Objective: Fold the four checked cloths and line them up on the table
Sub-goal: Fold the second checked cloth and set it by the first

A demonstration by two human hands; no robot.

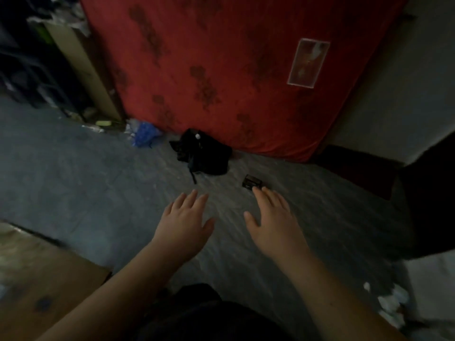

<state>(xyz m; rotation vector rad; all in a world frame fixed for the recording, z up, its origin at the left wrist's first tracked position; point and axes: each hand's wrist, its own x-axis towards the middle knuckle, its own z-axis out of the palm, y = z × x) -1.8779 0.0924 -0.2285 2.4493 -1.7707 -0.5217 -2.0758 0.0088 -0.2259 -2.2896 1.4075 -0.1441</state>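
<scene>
Though both hands reach forward over floor (73, 180), no checked cloths visible anywhere ahead of fingers (197, 198); bearing, long axis, nearer hand cannot be judged. Both left hand (184, 222) and right hand (273, 222): fingers straight, slightly spread, holding nothing. Small dark box (251, 181) just beyond right fingertips.

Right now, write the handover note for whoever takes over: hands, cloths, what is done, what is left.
Left hand: open, empty, fingers spread above the grey floor.
Right hand: open, empty, fingertips close to a small dark box.
Job's things: no checked cloths or table in view. A black bag lies in front of the red mattress.
Done: nothing that shows.
Left: find all four cloths, fold them, line them up.
</scene>
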